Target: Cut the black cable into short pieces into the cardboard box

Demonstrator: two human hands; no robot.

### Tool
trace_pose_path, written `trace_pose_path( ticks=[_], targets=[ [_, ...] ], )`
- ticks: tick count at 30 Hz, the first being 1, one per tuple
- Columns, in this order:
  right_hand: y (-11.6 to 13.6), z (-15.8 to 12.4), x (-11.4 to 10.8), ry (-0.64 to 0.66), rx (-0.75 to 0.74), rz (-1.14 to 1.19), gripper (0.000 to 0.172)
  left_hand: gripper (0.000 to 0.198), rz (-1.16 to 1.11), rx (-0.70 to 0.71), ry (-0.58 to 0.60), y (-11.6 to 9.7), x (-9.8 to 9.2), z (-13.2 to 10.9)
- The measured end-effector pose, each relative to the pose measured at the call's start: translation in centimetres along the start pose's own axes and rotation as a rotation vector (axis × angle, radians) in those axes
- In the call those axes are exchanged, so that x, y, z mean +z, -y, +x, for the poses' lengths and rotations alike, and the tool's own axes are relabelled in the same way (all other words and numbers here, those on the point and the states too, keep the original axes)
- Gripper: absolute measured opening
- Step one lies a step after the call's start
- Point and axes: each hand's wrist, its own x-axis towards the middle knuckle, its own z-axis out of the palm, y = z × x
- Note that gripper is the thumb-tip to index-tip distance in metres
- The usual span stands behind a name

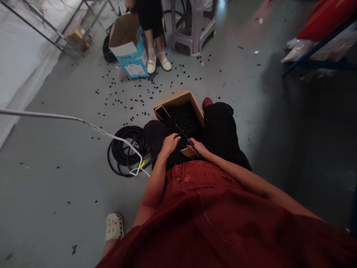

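While a white cable [83,121] and one coil of black rubber hose [125,150] lie on the grey concrete floor [55,223], the left hand [169,145] rests on small black pieces [181,119] in an open brown cardboard box [178,98] on the person's lap. Just apart from it, the right hand [198,147] grips a thin black rod [186,138], its end hidden by the fingers. Uncountable loose pieces [125,97] litter the floor before one blue-and-white carton [128,50].

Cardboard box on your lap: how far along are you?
Done: the cardboard box holds a heap of small black pieces. In hand: your right hand grips a thin dark rod, left hand beside it. Remaining: a coil of black hose on the floor.
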Motion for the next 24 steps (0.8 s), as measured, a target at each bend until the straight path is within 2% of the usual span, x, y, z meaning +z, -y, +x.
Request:
trace_pose_path(
  ticks=[19,24],
  targets=[
    [-0.85,0.92,0.88,-0.041,0.036,-0.071,0.024,0.027,0.039,0.019,-0.040,0.71,0.31,0.48],
    [-0.89,0.90,0.65,-0.066,0.017,-0.026,0.023,0.028,-0.025,-0.015,-0.053,0.83,0.34,0.47]
  ],
)
